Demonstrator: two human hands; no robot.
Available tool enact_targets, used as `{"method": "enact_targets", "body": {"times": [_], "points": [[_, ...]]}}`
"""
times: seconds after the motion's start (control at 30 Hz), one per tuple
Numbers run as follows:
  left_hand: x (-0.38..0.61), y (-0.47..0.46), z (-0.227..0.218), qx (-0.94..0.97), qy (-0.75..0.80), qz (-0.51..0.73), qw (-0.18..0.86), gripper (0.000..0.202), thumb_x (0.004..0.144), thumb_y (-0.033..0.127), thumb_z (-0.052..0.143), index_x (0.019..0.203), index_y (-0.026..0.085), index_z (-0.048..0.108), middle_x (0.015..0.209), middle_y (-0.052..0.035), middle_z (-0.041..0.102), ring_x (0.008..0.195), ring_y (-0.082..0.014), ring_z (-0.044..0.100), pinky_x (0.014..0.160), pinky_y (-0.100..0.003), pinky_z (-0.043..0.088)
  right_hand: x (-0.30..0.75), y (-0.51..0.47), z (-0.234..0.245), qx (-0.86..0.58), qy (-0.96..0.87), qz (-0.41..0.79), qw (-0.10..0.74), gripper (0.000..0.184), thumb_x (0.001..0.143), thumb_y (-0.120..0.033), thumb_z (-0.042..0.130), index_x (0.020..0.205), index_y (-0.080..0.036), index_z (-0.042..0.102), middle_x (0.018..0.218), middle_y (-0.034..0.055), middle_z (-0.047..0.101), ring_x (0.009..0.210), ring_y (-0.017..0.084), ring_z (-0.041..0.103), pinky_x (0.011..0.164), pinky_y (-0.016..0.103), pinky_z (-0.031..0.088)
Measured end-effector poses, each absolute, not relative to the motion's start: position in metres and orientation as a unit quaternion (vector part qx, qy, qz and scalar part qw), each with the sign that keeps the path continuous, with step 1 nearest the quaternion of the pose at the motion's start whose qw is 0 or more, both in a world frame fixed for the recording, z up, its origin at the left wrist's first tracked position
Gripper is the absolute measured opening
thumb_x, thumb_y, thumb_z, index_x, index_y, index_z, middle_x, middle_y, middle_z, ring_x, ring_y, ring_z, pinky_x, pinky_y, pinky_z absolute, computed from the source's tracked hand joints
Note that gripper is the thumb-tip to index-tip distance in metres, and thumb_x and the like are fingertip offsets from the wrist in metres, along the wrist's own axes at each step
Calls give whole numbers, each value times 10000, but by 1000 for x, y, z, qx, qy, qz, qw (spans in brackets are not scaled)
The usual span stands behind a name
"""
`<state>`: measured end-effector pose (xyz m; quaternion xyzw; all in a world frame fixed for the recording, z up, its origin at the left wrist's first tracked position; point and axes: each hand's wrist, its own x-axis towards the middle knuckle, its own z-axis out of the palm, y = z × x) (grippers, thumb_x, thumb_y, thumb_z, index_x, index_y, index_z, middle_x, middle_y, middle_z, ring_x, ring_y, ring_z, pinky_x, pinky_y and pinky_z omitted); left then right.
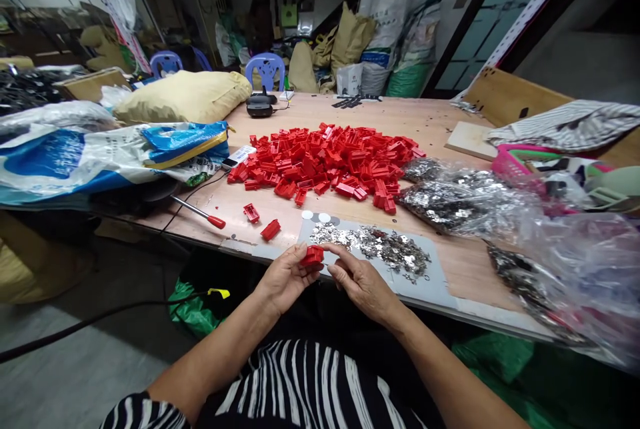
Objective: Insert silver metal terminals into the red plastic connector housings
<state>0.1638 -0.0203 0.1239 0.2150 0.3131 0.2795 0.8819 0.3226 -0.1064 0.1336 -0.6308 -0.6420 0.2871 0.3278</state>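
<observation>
My left hand (285, 277) grips a small red plastic part (313, 255) just in front of the table's near edge. My right hand (357, 280) meets it from the right, fingertips pinched against the same part; whether a metal piece is in them is too small to tell. Just beyond lies a grey mat (435, 279) with a scatter of small shiny metal pieces (373, 242). A large heap of the same red parts (327, 162) covers the middle of the wooden table (430, 122). Two loose red parts (261, 221) lie near the left front edge.
Clear plastic bags of metal pieces (450, 199) lie at right. Printed sacks (100, 156) and a yellow sack (185, 96) lie at left, a red-handled tool (200, 212) beside them. A black device (260, 106) sits at the back. A pink basket (520, 166) stands far right.
</observation>
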Motion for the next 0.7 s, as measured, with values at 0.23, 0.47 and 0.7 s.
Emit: {"method": "enact_targets", "body": {"times": [0.23, 0.47, 0.7], "points": [[164, -24, 123, 144, 324, 250, 901, 132, 871, 232, 590, 915, 112, 622, 756, -68, 698, 681, -156, 672, 664, -268, 508, 322, -105, 131, -624, -642, 282, 346, 397, 971, -353, 403, 1347, -238, 456, 650, -41, 551, 588, 125, 514, 613, 233, 400], [165, -24, 120, 98, 325, 215, 916, 194, 899, 281, 554, 891, 100, 621, 724, -73, 686, 670, -162, 667, 631, -270, 505, 323, -102, 129, -620, -650, 266, 350, 334, 965, -337, 426, 1268, -239, 526, 675, -30, 575, 614, 130, 544, 628, 236, 411], [165, -25, 116, 84, 314, 235, 916, 143, 887, 247, 575, 908, 109, 602, 744, -56, 685, 663, -136, 660, 665, -273, 519, 320, -99, 130, -623, -663, 236, 342, 299, 963, -315, 431, 1238, -266, 537, 851, 3, 666, 722, 147, 607, 701, 255, 427]]}}
